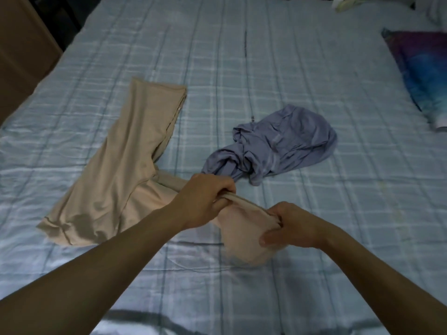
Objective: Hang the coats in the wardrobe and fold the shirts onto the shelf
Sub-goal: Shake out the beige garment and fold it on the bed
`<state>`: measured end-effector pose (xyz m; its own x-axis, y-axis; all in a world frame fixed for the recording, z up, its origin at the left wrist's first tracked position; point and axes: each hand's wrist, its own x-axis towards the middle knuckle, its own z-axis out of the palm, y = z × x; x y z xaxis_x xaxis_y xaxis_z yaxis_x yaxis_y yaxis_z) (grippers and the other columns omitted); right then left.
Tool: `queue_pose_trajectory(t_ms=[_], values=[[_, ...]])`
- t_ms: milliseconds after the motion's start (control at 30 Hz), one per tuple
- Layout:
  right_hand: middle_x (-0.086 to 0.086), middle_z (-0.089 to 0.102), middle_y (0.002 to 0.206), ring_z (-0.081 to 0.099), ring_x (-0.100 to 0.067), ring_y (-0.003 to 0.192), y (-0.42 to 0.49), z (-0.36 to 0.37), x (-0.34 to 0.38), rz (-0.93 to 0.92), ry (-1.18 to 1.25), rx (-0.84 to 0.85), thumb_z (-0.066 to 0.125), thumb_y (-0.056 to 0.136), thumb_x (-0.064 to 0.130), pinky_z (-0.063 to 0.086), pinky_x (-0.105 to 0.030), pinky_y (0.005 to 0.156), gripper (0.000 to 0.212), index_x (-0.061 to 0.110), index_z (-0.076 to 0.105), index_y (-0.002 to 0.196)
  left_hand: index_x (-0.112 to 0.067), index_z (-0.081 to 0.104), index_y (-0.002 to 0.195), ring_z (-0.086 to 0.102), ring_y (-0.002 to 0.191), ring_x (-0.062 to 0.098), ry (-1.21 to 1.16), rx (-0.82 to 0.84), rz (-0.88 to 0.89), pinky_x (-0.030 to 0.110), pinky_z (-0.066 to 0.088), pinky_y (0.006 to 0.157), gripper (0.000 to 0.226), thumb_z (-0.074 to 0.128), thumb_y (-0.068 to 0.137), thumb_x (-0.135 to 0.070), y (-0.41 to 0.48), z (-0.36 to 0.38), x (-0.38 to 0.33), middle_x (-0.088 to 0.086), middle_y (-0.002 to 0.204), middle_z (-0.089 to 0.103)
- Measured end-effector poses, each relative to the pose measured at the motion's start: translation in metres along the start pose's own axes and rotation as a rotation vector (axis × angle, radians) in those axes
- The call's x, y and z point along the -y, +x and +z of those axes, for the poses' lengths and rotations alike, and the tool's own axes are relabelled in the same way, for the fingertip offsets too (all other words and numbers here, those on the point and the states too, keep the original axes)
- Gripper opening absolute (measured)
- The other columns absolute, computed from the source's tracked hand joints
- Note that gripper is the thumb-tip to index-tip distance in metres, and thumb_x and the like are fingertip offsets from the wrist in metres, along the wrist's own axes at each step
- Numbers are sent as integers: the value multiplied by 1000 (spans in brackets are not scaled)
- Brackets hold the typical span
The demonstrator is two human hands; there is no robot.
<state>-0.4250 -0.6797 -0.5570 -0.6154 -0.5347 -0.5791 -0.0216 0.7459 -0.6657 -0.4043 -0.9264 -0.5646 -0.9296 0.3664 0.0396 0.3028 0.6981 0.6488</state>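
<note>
While both hands grip the beige shirt, most of that shirt lies spread on the bed in the left centre of the frame. The left hand is closed over a rolled hem or collar edge at centre frame, knuckles up. The right hand, lower and to the right, pinches the same edge, thumb below and fingers curled over the top, so the band of cloth runs taut between the two. Below the right hand a loose pouch of beige fabric hangs and looks blurred.

The shirt's far end reaches toward the upper middle of the frame, where its straight edge lies flat on the bedspread. Its near left corner sits low at the left, with a dark fold or shadow on it. Just beside the left hand, up and to the right, a blue shirt lies crumpled in a heap; its near tip comes close to the knuckles, but I cannot tell whether it touches the beige cloth.

The bedspread is pale blue with a plaid grid, and lies bare across the upper middle, the lower right and the strip below the forearms. A pillow with a purple and blue print lies along the right edge, well apart from both shirts. The bed's left edge runs diagonally from the top toward the left side, with brown furniture beyond it in the upper left corner. Small pale things at the top edge are too dim to identify.
</note>
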Motion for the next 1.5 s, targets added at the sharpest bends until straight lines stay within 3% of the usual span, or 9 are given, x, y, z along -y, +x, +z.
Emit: queue_pose_trajectory(t_ms=[133,267,467,633,867,967,1100,1300,1500], values=[[-1,41,58,41,-15,55,-16,-14,-7,-4,207,-160,80,76,23,32,-28,53,44,4,44,60,-15,66,99,54,88,17,52,-123,-44,37,43,78,16,71,85,-17,7,3,-6,-2,94,64],[-11,71,76,67,-25,70,-21,-24,3,-51,450,-370,78,82,18,55,-39,64,16,5,70,79,-13,65,104,53,93,18,45,-321,-4,28,42,79,32,79,77,-22,14,9,-29,2,101,59],[-22,73,89,72,-32,81,-12,-30,35,-9,847,-473,70,87,7,61,-38,67,15,-1,70,98,-28,63,114,58,105,1,-273,-237,-3,19,47,88,63,85,63,-56,16,16,-77,-23,112,59],[-18,74,88,73,-24,77,0,-35,67,-46,1110,-458,66,87,1,58,-32,64,14,-4,68,100,-17,60,124,58,111,10,-174,-470,-31,35,49,94,57,81,70,-16,15,14,-83,-7,119,62],[-15,74,96,72,-25,86,24,-33,114,-386,1034,-352,75,75,33,58,-34,73,36,6,73,99,-11,71,104,69,90,9,-403,-591,-172,28,56,79,42,60,74,15,6,-58,-50,-3,95,73],[-5,73,95,67,-15,87,49,-28,130,-467,892,-496,83,63,27,55,-27,72,42,15,68,100,-13,73,97,69,84,9,-515,-572,-194,24,53,73,40,59,78,19,2,-96,-29,-2,88,75],[2,62,126,58,-11,118,94,-24,158,-475,641,-367,89,63,15,51,-28,91,80,25,50,131,-10,74,94,68,82,12,-650,-562,-175,25,54,71,16,72,81,-2,-1,-140,4,6,88,75],[-10,74,103,71,-22,97,165,-18,210,-542,767,-279,82,76,16,58,-33,82,28,11,72,102,-12,75,90,65,79,11,-703,-554,-211,24,52,67,12,71,81,-19,5,-202,70,3,83,73],[-4,70,118,65,-20,113,230,-30,264,-544,809,-218,87,68,13,54,-26,88,59,13,59,120,-18,75,83,66,80,10,-812,-335,-243,24,52,70,6,71,79,-18,28,-261,133,-3,81,71]])
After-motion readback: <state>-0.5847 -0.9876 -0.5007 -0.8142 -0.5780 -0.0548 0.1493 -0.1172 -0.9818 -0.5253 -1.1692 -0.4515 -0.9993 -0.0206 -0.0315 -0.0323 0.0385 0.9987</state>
